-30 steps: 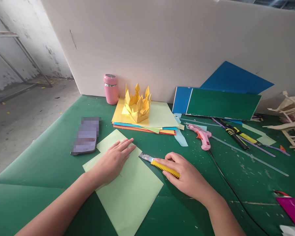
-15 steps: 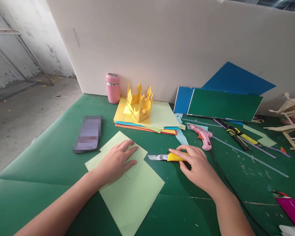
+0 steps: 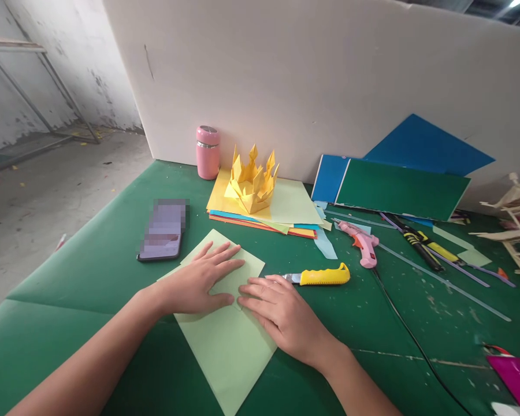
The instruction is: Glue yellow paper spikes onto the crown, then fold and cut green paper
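Observation:
Light green paper (image 3: 225, 352) lies on the green table, with a long sheet running toward me and corners showing at the far end. My left hand (image 3: 203, 277) rests flat on its far part, fingers spread. My right hand (image 3: 281, 312) lies on the paper's right side, fingers stretched out toward the left hand and holding nothing. Just beyond the right hand is a yellow utility knife (image 3: 325, 276); its blade points left and is partly hidden behind that hand. A folded yellow paper crown (image 3: 252, 185) stands on a stack of coloured paper (image 3: 297, 205).
A phone (image 3: 163, 230) lies at the left, and a pink flask (image 3: 208, 153) stands behind it. To the right are a pink glue gun (image 3: 364, 242) with a black cable, pliers (image 3: 416, 240) and glue sticks. Boards (image 3: 403, 188) lean against the back panel.
My right hand has left the utility knife and moved left onto the green paper. My left hand stays on the paper, its fingers more spread. The whole view has shifted slightly.

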Motion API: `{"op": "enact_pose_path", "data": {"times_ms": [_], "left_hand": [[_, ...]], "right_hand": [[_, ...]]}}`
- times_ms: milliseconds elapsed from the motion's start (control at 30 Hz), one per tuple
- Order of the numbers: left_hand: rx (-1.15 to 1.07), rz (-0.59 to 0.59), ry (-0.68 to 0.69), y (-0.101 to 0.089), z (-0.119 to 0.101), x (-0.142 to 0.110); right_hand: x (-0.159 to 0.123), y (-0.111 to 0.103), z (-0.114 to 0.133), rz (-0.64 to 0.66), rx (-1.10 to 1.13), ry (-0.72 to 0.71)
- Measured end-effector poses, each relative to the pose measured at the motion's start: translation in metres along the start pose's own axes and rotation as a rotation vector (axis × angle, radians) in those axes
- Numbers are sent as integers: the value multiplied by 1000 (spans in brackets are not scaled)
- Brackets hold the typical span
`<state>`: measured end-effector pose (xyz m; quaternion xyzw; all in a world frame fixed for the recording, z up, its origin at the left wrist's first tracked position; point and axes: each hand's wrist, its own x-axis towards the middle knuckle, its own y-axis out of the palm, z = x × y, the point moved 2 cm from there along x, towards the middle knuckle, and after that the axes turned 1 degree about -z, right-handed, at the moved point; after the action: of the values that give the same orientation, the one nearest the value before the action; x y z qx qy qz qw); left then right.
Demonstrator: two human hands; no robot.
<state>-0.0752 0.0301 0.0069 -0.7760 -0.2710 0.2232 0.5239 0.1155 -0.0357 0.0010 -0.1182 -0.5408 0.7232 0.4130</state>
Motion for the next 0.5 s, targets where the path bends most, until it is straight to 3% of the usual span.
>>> {"op": "enact_pose_path", "data": {"times_ms": [100, 500], "left_hand": [[-45, 30, -3, -4, 0, -2], [-61, -30, 11, -1, 4, -1]], "right_hand": [[-2, 2, -3, 20, -3, 1], [-2, 4, -3, 66, 26, 17]]}}
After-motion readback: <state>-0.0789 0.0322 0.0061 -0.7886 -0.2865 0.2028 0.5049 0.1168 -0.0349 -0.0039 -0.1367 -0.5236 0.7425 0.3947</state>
